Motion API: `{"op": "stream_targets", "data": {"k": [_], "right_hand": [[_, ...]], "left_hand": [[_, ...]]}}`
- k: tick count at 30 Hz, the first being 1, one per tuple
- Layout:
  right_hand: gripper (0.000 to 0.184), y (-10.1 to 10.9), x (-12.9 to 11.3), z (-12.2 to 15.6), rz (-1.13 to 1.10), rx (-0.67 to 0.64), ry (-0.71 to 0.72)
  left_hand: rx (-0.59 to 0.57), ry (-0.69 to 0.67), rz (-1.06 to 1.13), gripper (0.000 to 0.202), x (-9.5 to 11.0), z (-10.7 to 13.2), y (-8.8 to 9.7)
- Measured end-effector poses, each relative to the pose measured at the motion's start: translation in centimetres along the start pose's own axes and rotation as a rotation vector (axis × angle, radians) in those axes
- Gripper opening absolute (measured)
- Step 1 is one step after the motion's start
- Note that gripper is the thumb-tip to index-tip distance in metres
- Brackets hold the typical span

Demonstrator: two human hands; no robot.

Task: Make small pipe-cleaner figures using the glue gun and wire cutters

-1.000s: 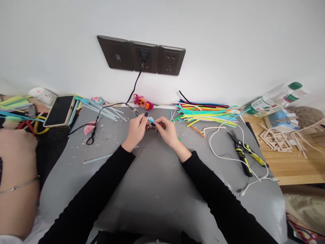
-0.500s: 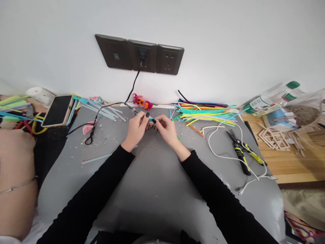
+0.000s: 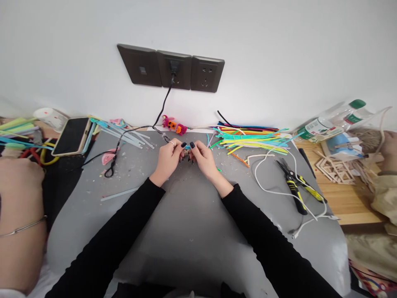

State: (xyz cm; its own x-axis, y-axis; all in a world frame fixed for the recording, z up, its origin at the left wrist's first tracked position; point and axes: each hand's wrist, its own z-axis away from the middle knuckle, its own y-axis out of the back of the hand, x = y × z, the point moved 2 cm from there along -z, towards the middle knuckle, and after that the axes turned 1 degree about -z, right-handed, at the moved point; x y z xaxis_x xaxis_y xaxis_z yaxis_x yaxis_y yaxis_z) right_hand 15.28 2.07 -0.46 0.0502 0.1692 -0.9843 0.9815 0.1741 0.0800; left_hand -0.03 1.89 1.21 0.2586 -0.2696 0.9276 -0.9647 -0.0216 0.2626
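My left hand (image 3: 169, 159) and my right hand (image 3: 204, 159) meet over the far middle of a grey mat (image 3: 192, 223). Both pinch a short light-blue pipe cleaner piece (image 3: 187, 147) between thumbs and fingertips, which press close together. Most of the piece is hidden by the fingers. A small pink and orange pipe cleaner figure (image 3: 173, 123) lies just beyond the hands by the wall. A heap of coloured pipe cleaners (image 3: 251, 138) lies to the right of my right hand.
Yellow-handled pliers (image 3: 294, 186) and a white cable (image 3: 273, 182) lie at the right. A black cord (image 3: 130, 136) runs from the wall socket (image 3: 173, 68). A phone (image 3: 72, 135) and pale sticks (image 3: 130, 134) lie left. Another person's arm (image 3: 18, 219) is at left, another's hand (image 3: 389, 145) at far right.
My fingertips have drawn closer together, covering more of the blue piece. A person's hand has come into view at the far right edge.
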Motion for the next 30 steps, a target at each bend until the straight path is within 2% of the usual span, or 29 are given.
{"op": "stream_targets", "data": {"k": [6, 10, 14, 23, 30], "right_hand": [[0.056, 0.0, -0.1, -0.1, -0.094, -0.007, 0.0], [0.056, 0.1, 0.1, -0.1, -0.085, -0.004, -0.004], [0.053, 0.0, 0.5, -0.2, -0.069, -0.004, -0.009], [0.039, 0.2, 0.8, -0.5, -0.162, 0.091, 0.0], [0.031, 0.7, 1.3, -0.6, -0.171, 0.119, -0.028]], "left_hand": [[-0.017, 0.057, 0.14, 0.052, -0.6, -0.1, -0.2], [-0.014, 0.076, 0.148, 0.052, -0.8, -0.2, -0.2], [0.011, 0.086, 0.142, 0.048, -1.0, -0.2, -0.2], [0.065, 0.069, 0.112, 0.034, -0.8, -0.1, 0.0], [0.03, 0.066, 0.129, 0.03, -0.8, -0.2, 0.0]]}}
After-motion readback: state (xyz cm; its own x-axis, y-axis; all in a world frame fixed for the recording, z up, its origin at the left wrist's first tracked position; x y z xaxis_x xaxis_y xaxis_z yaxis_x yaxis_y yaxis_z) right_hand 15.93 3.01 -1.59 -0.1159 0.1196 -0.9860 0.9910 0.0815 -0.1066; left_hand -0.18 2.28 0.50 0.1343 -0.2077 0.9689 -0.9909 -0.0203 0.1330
